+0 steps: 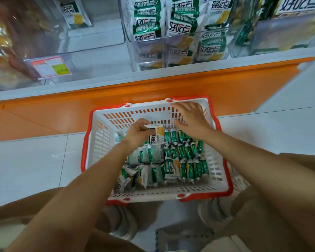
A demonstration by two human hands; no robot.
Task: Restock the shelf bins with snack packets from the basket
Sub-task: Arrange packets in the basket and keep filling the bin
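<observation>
A white basket with a red rim point(224, 180) stands on the floor in front of me, holding several green, white and yellow snack packets point(182, 155). My left hand point(137, 132) pinches one snack packet point(155, 133) at its top end, above the others. My right hand point(191, 117) hovers over the far right corner of the basket with its fingers spread and holds nothing. On the shelf above, a clear bin point(153, 44) is packed with the same packets; the clear bin to its left point(91, 40) holds a single packet point(75, 14).
The shelf has a white ledge over an orange base panel point(153, 91). A price label point(50, 67) sits on the front of the left bin. More clear bins with packets stand at the right point(284, 33). My knees and shoes flank the basket on a pale tiled floor.
</observation>
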